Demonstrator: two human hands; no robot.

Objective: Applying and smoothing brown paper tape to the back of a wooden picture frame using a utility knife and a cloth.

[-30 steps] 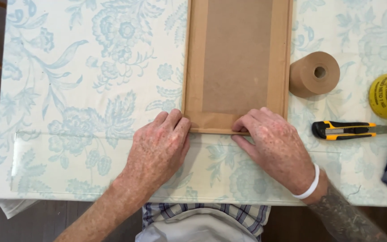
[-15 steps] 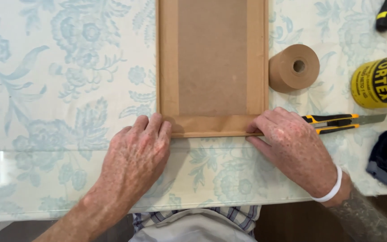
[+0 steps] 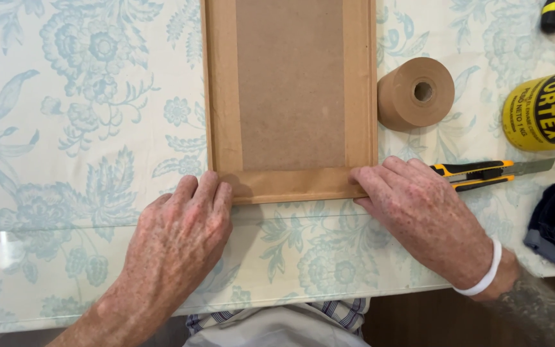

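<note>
Down on the floral tablecloth (image 3: 85,128), a brown picture frame (image 3: 290,96) lay back side up, its near edge covered by a strip of brown paper tape (image 3: 290,185). Both hands lay flat and spread, grasping nothing: the left hand (image 3: 178,234) pressed the frame's near left corner, the right hand (image 3: 422,215) its near right corner. Right of the frame sat a tape roll (image 3: 415,93); a yellow-and-black utility knife (image 3: 483,173) lay just beside the right hand.

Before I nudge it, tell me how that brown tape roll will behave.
The tape roll lies flat on one face, so it should slide rather than roll. It looks thickly wound, probably solid and fairly heavy. Tipped on edge, it would likely roll.
</note>
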